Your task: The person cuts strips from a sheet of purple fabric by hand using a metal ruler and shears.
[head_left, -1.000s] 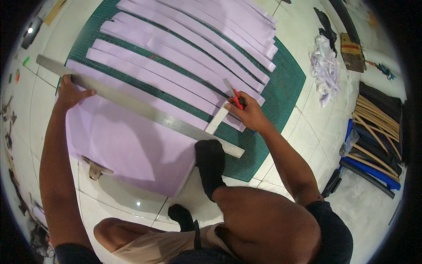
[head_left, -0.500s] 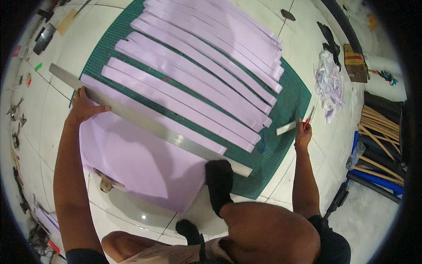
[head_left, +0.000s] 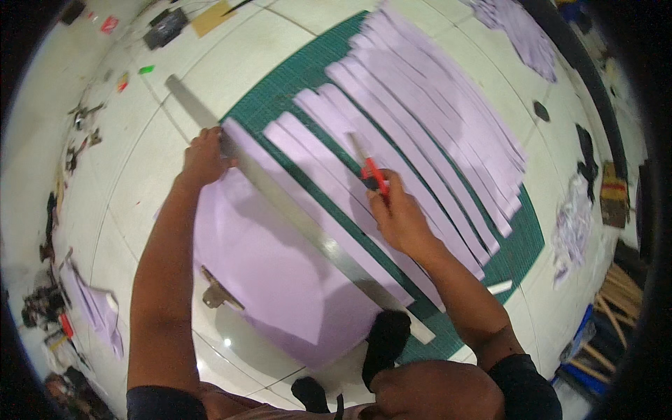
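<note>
A long metal ruler (head_left: 304, 220) lies slantwise across a lilac fabric sheet (head_left: 259, 280). My left hand (head_left: 206, 155) grips the ruler near its far left end, fingers bent over it and thumb on the near side. At its other end, my foot in a black sock (head_left: 387, 336) rests on the ruler. My right hand (head_left: 399, 217) is closed around a cutter knife (head_left: 376, 176) with a red handle, its blade pointing away from me. The knife is above several lilac fabric strips (head_left: 420, 119) on a green cutting mat (head_left: 280, 77).
A metal clip (head_left: 218, 294) sits at the fabric's near left edge. A white bar (head_left: 500, 287) lies at the mat's right edge. Crumpled lilac scraps (head_left: 572, 224), a box (head_left: 614, 196) and wooden sticks (head_left: 619, 294) are at the right. Small tools (head_left: 84, 115) line the left wall.
My right hand has moved left from the mat's right edge to over the strips, carrying the knife and leaving the white bar behind. My left hand still holds the ruler. The view has shifted.
</note>
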Demonstrator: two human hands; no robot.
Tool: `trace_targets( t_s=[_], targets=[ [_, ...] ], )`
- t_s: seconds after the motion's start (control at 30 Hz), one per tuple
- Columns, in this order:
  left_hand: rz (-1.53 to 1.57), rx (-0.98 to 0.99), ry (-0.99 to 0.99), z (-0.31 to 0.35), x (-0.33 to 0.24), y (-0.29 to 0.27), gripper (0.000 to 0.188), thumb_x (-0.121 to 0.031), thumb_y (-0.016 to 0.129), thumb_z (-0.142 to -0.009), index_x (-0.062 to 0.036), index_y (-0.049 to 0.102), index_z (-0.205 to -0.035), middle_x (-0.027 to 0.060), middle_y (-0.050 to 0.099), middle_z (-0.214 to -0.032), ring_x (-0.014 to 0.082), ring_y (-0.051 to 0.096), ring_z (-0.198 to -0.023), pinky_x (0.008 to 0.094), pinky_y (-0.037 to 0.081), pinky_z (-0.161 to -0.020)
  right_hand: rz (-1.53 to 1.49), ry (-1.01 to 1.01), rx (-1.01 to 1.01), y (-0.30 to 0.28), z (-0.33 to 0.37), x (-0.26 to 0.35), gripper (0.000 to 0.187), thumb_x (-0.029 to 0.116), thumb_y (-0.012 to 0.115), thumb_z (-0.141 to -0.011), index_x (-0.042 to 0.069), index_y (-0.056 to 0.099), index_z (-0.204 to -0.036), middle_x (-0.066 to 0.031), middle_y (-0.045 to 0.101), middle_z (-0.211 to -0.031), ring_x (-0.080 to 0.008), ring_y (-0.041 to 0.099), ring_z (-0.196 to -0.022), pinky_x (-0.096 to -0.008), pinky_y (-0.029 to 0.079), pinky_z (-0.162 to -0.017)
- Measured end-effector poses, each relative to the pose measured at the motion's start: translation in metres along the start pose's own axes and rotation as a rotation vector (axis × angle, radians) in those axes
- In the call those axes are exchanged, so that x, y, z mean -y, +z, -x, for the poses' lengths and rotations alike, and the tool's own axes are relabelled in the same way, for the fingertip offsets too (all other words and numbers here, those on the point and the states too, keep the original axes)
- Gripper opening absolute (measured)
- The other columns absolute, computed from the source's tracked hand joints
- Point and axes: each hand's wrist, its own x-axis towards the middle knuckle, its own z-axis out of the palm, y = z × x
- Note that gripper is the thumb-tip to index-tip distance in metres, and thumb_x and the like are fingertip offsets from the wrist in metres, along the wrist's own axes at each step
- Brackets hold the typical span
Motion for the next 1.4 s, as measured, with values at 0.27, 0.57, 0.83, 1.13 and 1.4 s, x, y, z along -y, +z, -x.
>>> trace_targets(
  t_s=[0.27, 0.57, 0.83, 1.13, 1.4],
  targets=[
    [0.079, 0.131, -0.001, -0.021, 0.014, -0.004, 0.111, -0.033, 0.094, -0.060, 0.0096, 0.033, -0.142, 0.0309, 0.032, -0.152, 0.0408, 0.043, -0.136, 0.0426, 0.040, -0.112, 0.232, -0.334, 0.184, 0.107, -0.094, 0.072, 0.030, 0.018, 0.044, -0.098, -0.005, 0.043, -0.119, -0.0278, 0.066, -0.088, -0.0455, 0.066, -0.083, -0.0544, 0.050, -0.076],
    [0.119, 0.082, -0.028, -0.020, 0.014, -0.006, 0.131, -0.036, 0.097, -0.053, 0.0031, 0.020, -0.151, 0.0240, 0.042, -0.147, 0.0387, 0.050, -0.132, 0.0427, 0.046, -0.108, 0.266, -0.179, 0.214, 0.153, -0.151, 0.133, 0.032, 0.017, 0.045, -0.098, -0.007, 0.044, -0.119, -0.0297, 0.067, -0.102, -0.0456, 0.066, -0.099, -0.0531, 0.052, -0.087],
    [0.123, 0.151, -0.055, -0.017, 0.012, -0.024, 0.128, -0.038, 0.096, -0.053, -0.0166, 0.022, -0.154, 0.0218, 0.045, -0.144, 0.0395, 0.055, -0.126, 0.0459, 0.047, -0.105, 0.337, -0.207, 0.208, 0.157, -0.158, 0.141, 0.031, 0.017, 0.055, -0.095, -0.007, 0.045, -0.114, -0.0299, 0.068, -0.098, -0.0445, 0.068, -0.097, -0.0524, 0.054, -0.085],
    [-0.101, 0.207, 0.014, -0.019, 0.007, -0.023, 0.104, -0.042, 0.091, -0.063, -0.0338, 0.033, -0.150, 0.0220, 0.039, -0.149, 0.0398, 0.050, -0.132, 0.0609, 0.026, -0.116, 0.379, -0.271, 0.263, 0.142, -0.161, 0.150, 0.031, 0.014, 0.053, -0.094, -0.006, 0.047, -0.117, -0.0263, 0.068, -0.104, -0.0402, 0.068, -0.099, -0.0491, 0.053, -0.087],
    [-0.127, 0.227, 0.040, -0.028, 0.013, -0.014, 0.103, -0.046, 0.088, -0.063, -0.0346, 0.035, -0.151, 0.0207, 0.043, -0.145, 0.0410, 0.047, -0.133, 0.0630, 0.027, -0.113, 0.454, -0.036, 0.442, 0.103, -0.083, 0.106, 0.034, 0.014, 0.046, -0.096, -0.002, 0.043, -0.125, -0.0263, 0.067, -0.101, -0.0427, 0.067, -0.095, -0.0522, 0.051, -0.084]
  ],
)
